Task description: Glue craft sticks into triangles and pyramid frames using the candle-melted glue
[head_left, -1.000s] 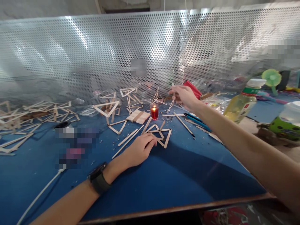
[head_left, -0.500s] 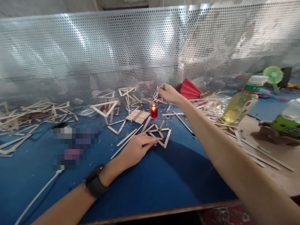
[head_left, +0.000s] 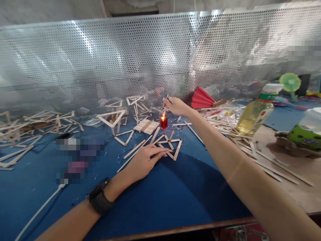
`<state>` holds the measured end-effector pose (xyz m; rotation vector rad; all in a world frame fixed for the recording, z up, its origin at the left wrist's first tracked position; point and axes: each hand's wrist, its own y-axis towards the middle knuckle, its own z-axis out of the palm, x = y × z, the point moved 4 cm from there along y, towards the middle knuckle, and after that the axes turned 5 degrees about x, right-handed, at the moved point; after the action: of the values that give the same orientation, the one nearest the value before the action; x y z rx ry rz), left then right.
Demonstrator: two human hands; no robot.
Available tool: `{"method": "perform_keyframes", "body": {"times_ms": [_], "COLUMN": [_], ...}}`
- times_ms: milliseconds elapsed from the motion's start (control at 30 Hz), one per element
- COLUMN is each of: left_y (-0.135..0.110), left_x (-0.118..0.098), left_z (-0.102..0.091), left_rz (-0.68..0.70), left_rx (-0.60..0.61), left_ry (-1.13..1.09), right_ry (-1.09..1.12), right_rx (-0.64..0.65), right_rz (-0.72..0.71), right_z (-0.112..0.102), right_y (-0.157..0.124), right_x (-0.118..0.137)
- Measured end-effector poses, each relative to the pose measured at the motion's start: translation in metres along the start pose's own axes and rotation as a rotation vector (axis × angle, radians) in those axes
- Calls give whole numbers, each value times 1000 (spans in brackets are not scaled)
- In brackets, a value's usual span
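Observation:
My left hand [head_left: 146, 159] is closed, its fingertips at the near left corner of a small frame of wooden craft sticks [head_left: 177, 150] with dark joints, lying on the blue table. Beyond it, a red candle in a small glass [head_left: 164, 124] burns with a bright flame. My right hand [head_left: 175, 105] is reached out above the candle. Its fingers pinch a thin pale stick [head_left: 164, 109], whose lower end is in or just above the flame; exactly what the stick is cannot be made out.
A banded bundle of craft sticks [head_left: 146, 126] lies left of the candle. Stick frames [head_left: 112, 117] stand behind, with more piled at far left. Loose sticks, a yellow drink bottle [head_left: 259, 108] and a green-labelled container [head_left: 306, 130] are at right. A white cable [head_left: 41, 209] and perforated metal screen [head_left: 100, 60] border the area.
My right hand has come down and slightly left, bringing the thin stick to the candle flame. My left hand stays at the stick frame.

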<state>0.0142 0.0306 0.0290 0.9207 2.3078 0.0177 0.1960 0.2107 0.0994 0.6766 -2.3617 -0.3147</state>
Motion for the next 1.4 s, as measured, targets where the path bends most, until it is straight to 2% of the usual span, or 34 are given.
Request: {"method": "perform_keyframes", "body": {"times_ms": [133, 300, 400, 833, 1067, 1233, 1300, 1400], "left_y": [1, 1, 1, 0, 0, -1, -3, -4], "left_x": [-4, -2, -3, -7, -1, -3, -3, -1], "left_z": [0, 0, -1, -2, -1, -5, -6, -4], "left_rz": [9, -109, -122, 16, 106, 186, 187, 146], "left_rx": [-3, -29, -49, -28, -112, -206, -245, -227], "left_ry": [43, -109, -126, -18, -42, 88, 138, 135], "right_ry": [1, -15, -23, -28, -30, -30, -31, -37], "right_rx": [17, 29, 35, 35, 31, 32, 32, 26], "right_rz": [-13, -5, -7, -21, -1, -9, -18, -23], "right_z": [2, 2, 2, 2, 0, -1, -1, -1], "right_y": [0, -1, -1, -1, -3, -3, -2, -1], "right_x": [2, 5, 4, 3, 7, 8, 7, 6]}}
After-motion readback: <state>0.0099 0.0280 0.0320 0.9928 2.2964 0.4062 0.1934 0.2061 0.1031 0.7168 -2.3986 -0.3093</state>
